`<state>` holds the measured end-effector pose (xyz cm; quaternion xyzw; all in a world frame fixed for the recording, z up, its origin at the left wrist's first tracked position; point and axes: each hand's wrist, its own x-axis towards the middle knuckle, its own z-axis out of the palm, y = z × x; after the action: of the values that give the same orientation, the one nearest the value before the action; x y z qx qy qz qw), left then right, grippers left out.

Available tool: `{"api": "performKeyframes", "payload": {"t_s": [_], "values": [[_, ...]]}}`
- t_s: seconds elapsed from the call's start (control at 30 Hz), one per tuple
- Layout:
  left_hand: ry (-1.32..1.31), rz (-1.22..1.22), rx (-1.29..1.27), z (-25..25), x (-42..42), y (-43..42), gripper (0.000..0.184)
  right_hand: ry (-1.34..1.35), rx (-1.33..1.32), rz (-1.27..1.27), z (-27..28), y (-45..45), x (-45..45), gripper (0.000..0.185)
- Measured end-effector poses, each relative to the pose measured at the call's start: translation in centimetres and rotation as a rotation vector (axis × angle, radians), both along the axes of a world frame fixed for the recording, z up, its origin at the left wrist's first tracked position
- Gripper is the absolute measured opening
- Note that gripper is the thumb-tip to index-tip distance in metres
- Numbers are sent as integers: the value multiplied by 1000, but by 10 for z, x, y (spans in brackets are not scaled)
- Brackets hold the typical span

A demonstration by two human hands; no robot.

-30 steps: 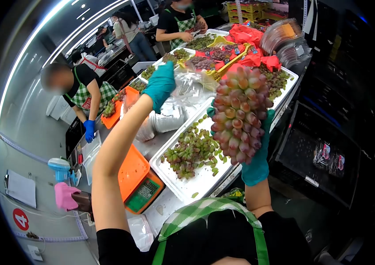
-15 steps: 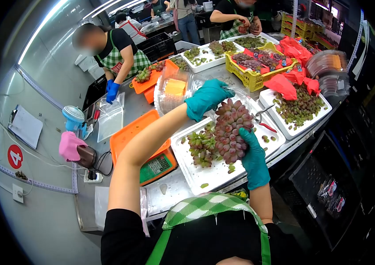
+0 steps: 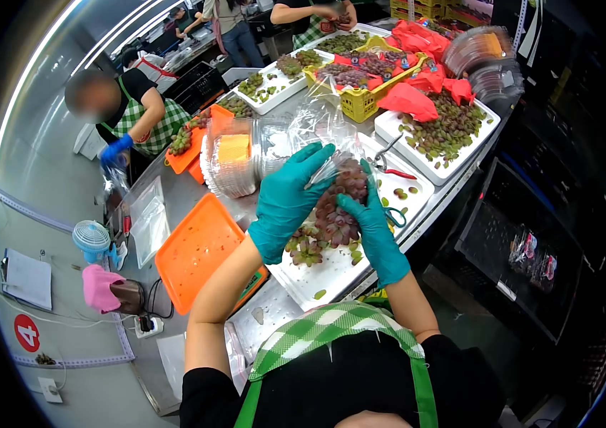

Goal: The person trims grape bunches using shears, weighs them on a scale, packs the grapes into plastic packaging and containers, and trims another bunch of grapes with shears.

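Observation:
A bunch of dark reddish grapes [image 3: 340, 214] hangs over a white tray [image 3: 303, 285], with a clear plastic bag [image 3: 321, 118] gathered around its upper part. My left hand [image 3: 288, 200], in a teal glove, is closed on the bag at the bunch's left. Against the lower right of the bunch, my right hand [image 3: 375, 232], gloved alike, grips it with the thumb across the front. How far down the bag reaches is hard to see. Greener grapes [image 3: 306, 246] lie in the tray below, and red-handled snips [image 3: 392, 171] rest at its far side.
Left of the tray sits an orange tray [image 3: 199, 242] on a scale. Stacked clear containers [image 3: 231, 160] stand behind. A white tray of loose grapes [image 3: 449, 135] and a yellow crate [image 3: 360, 103] are farther right. A co-worker with blue gloves [image 3: 116, 150] works at the left.
My left hand has come down from the top of the bunch to its left side. The clear bag now stands up above the grapes. The whole view has shifted, so the table things appear farther left.

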<state>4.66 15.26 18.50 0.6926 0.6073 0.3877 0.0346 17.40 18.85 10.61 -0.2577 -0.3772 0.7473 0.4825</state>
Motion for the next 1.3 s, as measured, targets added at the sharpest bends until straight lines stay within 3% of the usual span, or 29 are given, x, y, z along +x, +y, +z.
{"api": "performKeyframes", "payload": {"t_s": [0.1,0.2,0.33,0.37,0.4,0.47,0.57,0.6,0.77,0.87,0.9,0.97,1.03,1.07,1.13,1.17,1.2,1.23,1.27,1.3], "values": [[152,-20,-42,8,12,-2,51,-123,-28,64,-6,3,-8,71],[376,-9,-34,2,24,-14,59,151,-277,186,-23,8,-8,61],[406,-8,-64,-6,29,-32,60,376,-398,12,-21,21,-14,44],[387,-21,-77,-8,32,-37,60,352,-307,77,-17,28,-13,40],[367,-32,-87,-9,34,-41,60,262,103,-108,-17,28,-21,38],[289,-76,-9,-22,39,-41,57,415,-91,52,-11,32,-19,43],[274,-110,57,-33,48,-45,52,448,-101,122,6,41,-26,42],[207,-132,-72,-29,51,-52,48,442,-85,136,11,46,-30,42],[-159,-324,-143,-49,46,-62,44,373,-20,175,28,59,-40,40],[-451,-394,-33,-75,36,-66,42,332,39,191,39,68,-48,39],[-737,-348,-216,-68,36,-78,39,314,68,187,43,71,-50,39],[-1074,-306,-421,-98,12,-90,40,288,117,190,52,78,-56,38],[-1202,-396,-555,-84,8,-90,44,241,169,194,61,82,-59,37],[-1098,-426,-642,-73,7,-92,53,211,193,190,66,82,-59,37],[-518,-711,-763,-63,-23,-93,59,72,232,169,78,74,-54,37],[-351,-787,-852,-48,-42,-94,66,67,247,139,78,72,-57,39],[-442,-675,-1070,-52,-66,-93,60,23,259,150,71,78,-61,39],[-504,-321,-974,-24,-68,-88,51,-20,270,162,57,89,-68,39],[-784,-214,-691,-39,-92,-76,48,-65,283,176,49,94,-74,40],[-914,-147,-288,-9,-73,-60,58,55,251,379,70,77,-65,46]]}}
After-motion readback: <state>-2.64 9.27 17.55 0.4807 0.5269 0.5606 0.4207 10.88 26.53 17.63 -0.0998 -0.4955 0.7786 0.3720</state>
